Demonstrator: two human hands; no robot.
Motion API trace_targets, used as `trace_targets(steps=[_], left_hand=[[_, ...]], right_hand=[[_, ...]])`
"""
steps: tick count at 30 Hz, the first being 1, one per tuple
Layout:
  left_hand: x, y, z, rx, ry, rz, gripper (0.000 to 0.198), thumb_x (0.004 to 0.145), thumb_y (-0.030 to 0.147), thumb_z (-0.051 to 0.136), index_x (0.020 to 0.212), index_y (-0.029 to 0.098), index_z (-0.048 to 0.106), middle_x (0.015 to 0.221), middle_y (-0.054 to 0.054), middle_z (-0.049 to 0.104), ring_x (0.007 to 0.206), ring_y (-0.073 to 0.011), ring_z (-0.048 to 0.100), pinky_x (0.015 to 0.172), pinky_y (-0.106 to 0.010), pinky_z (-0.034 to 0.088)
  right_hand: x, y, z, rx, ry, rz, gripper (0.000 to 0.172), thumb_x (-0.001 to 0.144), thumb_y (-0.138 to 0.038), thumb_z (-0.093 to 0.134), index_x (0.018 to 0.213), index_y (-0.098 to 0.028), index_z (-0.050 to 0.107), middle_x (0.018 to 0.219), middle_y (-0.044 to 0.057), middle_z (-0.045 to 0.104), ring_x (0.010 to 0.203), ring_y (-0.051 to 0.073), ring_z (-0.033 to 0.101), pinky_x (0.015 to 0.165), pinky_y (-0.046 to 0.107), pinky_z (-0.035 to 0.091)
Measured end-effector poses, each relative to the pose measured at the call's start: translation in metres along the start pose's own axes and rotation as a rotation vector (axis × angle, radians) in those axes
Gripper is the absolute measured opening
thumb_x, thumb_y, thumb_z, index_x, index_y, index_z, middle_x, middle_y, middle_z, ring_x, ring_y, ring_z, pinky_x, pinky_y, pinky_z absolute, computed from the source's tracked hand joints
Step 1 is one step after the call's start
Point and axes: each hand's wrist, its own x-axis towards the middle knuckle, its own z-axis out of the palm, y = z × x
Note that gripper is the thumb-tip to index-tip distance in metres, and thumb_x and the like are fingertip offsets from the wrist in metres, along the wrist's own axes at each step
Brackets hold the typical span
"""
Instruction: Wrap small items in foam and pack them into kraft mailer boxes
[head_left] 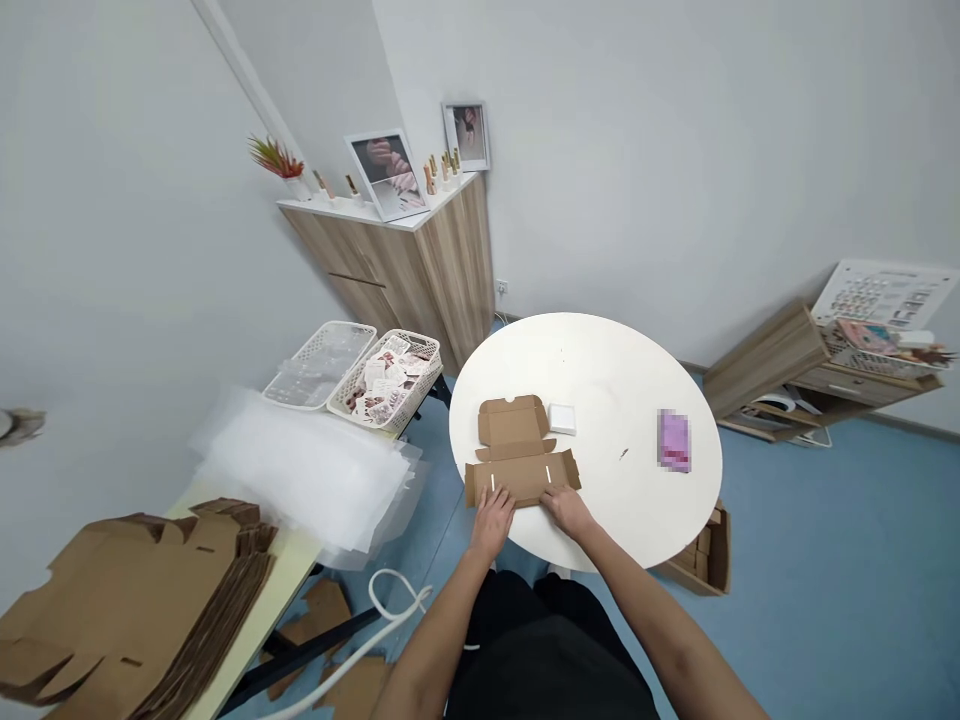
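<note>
A flat unfolded brown cardboard box blank lies on the round white table. My left hand rests on the blank's near left edge, fingers stretched forward and lying flat. My right hand presses on the near right edge of the blank, fingers also laid out on it. A small white square box sits just right of the blank's far flap. A pink-purple item, blurred, lies farther right on the table.
On the left, a side table holds a stack of flat cardboard blanks, clear plastic sheets and two white baskets. A wooden cabinet stands behind. An open cardboard box sits on the blue floor under the table's right edge.
</note>
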Motion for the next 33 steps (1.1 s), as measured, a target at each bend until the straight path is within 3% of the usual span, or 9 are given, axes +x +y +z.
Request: trace_targets(steps=[8, 11, 14, 16, 21, 24, 28, 31, 33], left_hand=[[0.017, 0.013, -0.008, -0.332, 0.027, -0.049, 0.020, 0.090, 0.014, 0.047, 0.091, 0.022, 0.066, 0.091, -0.003, 0.068, 0.092, -0.0187, 0.063, 0.110, -0.051, 0.036], [0.018, 0.011, -0.008, -0.355, 0.016, -0.041, 0.020, 0.089, 0.013, 0.048, 0.086, 0.022, 0.065, 0.088, -0.002, 0.066, 0.090, -0.0184, 0.062, 0.112, -0.052, 0.032], [0.020, 0.009, -0.008, -0.363, -0.001, -0.035, 0.021, 0.088, 0.012, 0.047, 0.084, 0.022, 0.064, 0.085, -0.001, 0.064, 0.088, -0.0180, 0.061, 0.113, -0.055, 0.029], [0.021, 0.008, -0.006, -0.359, -0.006, -0.030, 0.021, 0.088, 0.011, 0.046, 0.083, 0.022, 0.063, 0.083, 0.000, 0.063, 0.085, -0.0174, 0.061, 0.114, -0.056, 0.028], [0.017, 0.005, 0.000, -0.328, -0.017, 0.013, 0.024, 0.090, 0.011, 0.045, 0.082, 0.023, 0.064, 0.083, -0.001, 0.063, 0.084, -0.0169, 0.061, 0.113, -0.055, 0.032], [0.017, 0.004, 0.002, -0.306, -0.020, 0.020, 0.021, 0.090, 0.012, 0.048, 0.083, 0.022, 0.065, 0.091, -0.004, 0.065, 0.095, -0.0197, 0.062, 0.110, -0.054, 0.037], [0.022, 0.004, -0.002, -0.250, -0.011, 0.036, 0.018, 0.088, 0.011, 0.053, 0.079, 0.020, 0.065, 0.123, -0.010, 0.061, 0.125, -0.0271, 0.050, 0.110, -0.061, 0.033], [0.032, 0.003, -0.013, -0.159, -0.056, 0.066, 0.013, 0.085, 0.010, 0.056, 0.081, 0.019, 0.065, 0.149, -0.012, 0.042, 0.143, -0.0316, 0.028, 0.112, -0.066, 0.023], [0.042, 0.001, -0.024, -0.090, -0.108, 0.099, 0.023, 0.082, 0.012, 0.061, 0.104, 0.020, 0.064, 0.159, -0.011, 0.024, 0.148, -0.0320, 0.011, 0.115, -0.065, 0.017]], right_hand=[[0.015, -0.004, -0.015, 0.246, -0.167, 0.191, 0.019, 0.087, -0.017, 0.052, 0.097, -0.021, 0.069, 0.096, 0.007, 0.073, 0.089, 0.020, 0.065, 0.075, 0.027, 0.043], [0.024, 0.005, -0.022, 0.346, -0.055, 0.268, 0.016, 0.088, -0.026, 0.053, 0.092, -0.019, 0.068, 0.093, 0.006, 0.072, 0.089, 0.020, 0.064, 0.077, 0.027, 0.044], [0.043, 0.020, -0.032, 0.455, 0.235, 0.499, 0.020, 0.090, -0.028, 0.048, 0.096, -0.018, 0.064, 0.101, 0.008, 0.069, 0.098, 0.020, 0.060, 0.084, 0.029, 0.044], [0.059, 0.029, -0.038, 0.508, 0.338, 0.647, 0.024, 0.088, -0.028, 0.049, 0.107, -0.017, 0.059, 0.110, 0.010, 0.066, 0.104, 0.022, 0.059, 0.085, 0.030, 0.045], [0.096, 0.039, -0.040, 0.756, 0.204, 0.875, 0.044, 0.086, -0.031, 0.052, 0.127, -0.017, 0.046, 0.112, 0.011, 0.067, 0.093, 0.021, 0.066, 0.071, 0.028, 0.049], [0.105, 0.041, -0.037, 0.755, 0.183, 0.914, 0.039, 0.087, -0.030, 0.050, 0.123, -0.015, 0.051, 0.115, 0.014, 0.067, 0.094, 0.023, 0.067, 0.069, 0.029, 0.049], [0.100, 0.044, -0.034, 0.746, 0.190, 0.874, 0.030, 0.086, -0.025, 0.050, 0.113, -0.019, 0.061, 0.111, 0.010, 0.069, 0.096, 0.022, 0.066, 0.072, 0.027, 0.048], [0.092, 0.046, -0.034, 0.756, 0.182, 0.841, 0.026, 0.086, -0.025, 0.051, 0.108, -0.020, 0.065, 0.104, 0.007, 0.072, 0.091, 0.020, 0.067, 0.069, 0.025, 0.048], [0.087, 0.047, -0.034, 0.763, 0.169, 0.824, 0.023, 0.086, -0.026, 0.053, 0.103, -0.021, 0.067, 0.098, 0.006, 0.073, 0.085, 0.019, 0.067, 0.067, 0.024, 0.047]])
